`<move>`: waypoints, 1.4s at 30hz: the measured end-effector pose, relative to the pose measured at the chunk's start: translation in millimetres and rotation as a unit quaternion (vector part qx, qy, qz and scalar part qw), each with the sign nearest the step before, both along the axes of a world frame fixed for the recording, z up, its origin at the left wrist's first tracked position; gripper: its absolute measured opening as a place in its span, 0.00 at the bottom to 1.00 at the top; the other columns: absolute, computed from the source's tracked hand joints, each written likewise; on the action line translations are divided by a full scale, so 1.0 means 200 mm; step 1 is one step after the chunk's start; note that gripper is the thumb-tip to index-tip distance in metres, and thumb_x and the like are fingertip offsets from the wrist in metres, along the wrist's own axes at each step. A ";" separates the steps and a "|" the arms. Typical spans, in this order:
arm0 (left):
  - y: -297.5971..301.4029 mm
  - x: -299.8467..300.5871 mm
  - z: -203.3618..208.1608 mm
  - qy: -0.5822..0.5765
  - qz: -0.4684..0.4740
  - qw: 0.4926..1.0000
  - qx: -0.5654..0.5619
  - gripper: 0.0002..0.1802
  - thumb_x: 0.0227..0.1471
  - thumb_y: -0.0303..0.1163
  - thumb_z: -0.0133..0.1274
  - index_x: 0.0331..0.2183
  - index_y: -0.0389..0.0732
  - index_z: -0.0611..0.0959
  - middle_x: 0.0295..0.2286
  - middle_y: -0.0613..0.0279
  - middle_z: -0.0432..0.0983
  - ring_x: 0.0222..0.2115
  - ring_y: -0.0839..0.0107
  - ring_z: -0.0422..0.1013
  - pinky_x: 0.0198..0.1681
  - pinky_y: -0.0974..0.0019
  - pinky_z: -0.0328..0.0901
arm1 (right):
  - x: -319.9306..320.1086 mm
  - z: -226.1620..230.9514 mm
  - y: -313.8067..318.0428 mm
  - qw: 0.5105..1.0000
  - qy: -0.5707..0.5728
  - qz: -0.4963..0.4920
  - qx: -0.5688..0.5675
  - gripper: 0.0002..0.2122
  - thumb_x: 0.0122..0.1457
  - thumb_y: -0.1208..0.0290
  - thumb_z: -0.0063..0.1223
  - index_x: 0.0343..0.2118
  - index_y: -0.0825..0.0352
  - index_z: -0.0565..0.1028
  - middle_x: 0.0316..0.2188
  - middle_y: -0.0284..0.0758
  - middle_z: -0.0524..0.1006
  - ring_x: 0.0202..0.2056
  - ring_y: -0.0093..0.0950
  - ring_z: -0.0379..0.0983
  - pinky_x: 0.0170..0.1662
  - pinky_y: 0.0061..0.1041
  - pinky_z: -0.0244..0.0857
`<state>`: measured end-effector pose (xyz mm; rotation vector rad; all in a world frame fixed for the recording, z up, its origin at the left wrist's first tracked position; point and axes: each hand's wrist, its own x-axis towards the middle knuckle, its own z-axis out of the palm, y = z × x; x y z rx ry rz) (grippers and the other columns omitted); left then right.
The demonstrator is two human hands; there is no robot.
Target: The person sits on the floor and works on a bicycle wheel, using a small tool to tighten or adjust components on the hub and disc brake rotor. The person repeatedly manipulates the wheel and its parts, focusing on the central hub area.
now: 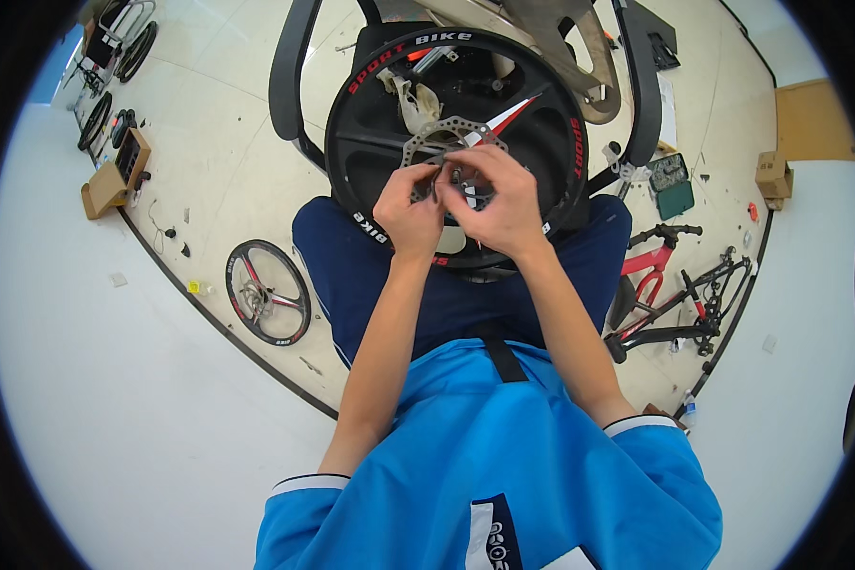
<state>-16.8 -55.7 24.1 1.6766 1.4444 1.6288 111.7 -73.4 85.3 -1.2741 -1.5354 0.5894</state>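
Observation:
A black three-spoke bicycle wheel (351, 161) with red and white lettering lies across my thighs and a chair seat. At its centre is a perforated metal brake disc (454, 125). Over the hub, my left hand (410, 214) and my right hand (503, 204) meet, with fingertips pinched close together. Something small and dark shows between the fingers, but its kind cannot be made out. My fingers partly cover the hub and the near side of the disc. A crumpled pale glove-like item (416, 106) shows between the spokes.
Chair armrests (292, 71) flank the wheel, and a beige frame part (579, 47) stands beyond. Another three-spoke wheel (286, 302) lies on the left floor. To the right are a red bicycle frame (648, 261), a black frame (670, 332), a green tool case (674, 199) and a cardboard box (774, 174).

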 end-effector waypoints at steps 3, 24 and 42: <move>0.02 0.00 -0.01 -0.027 -0.002 0.999 -0.042 0.09 0.47 0.17 0.65 0.34 0.34 0.86 0.28 0.61 0.83 0.30 0.73 0.79 0.35 0.72 0.72 | -0.07 -0.05 0.05 1.000 0.000 0.013 0.009 0.09 0.49 0.78 0.65 0.35 0.70 0.83 0.35 0.37 0.81 0.35 0.35 0.80 0.40 0.28 0.75; 0.07 -0.02 -0.02 -0.028 -0.088 0.995 -0.028 0.14 0.43 0.17 0.63 0.36 0.36 0.88 0.34 0.59 0.83 0.28 0.71 0.77 0.31 0.72 0.71 | -0.09 -0.23 0.01 0.985 0.153 -0.077 -0.005 0.06 0.52 0.81 0.67 0.34 0.71 0.85 0.35 0.35 0.84 0.31 0.21 0.80 0.33 0.16 0.71; 0.10 -0.06 0.03 -0.033 -0.139 0.986 -0.092 0.16 0.40 0.14 0.61 0.36 0.35 0.89 0.34 0.59 0.83 0.32 0.68 0.79 0.37 0.70 0.73 | -0.07 -0.22 0.04 0.996 0.057 -0.062 0.028 0.12 0.48 0.84 0.66 0.37 0.69 0.84 0.34 0.36 0.82 0.30 0.25 0.78 0.36 0.21 0.73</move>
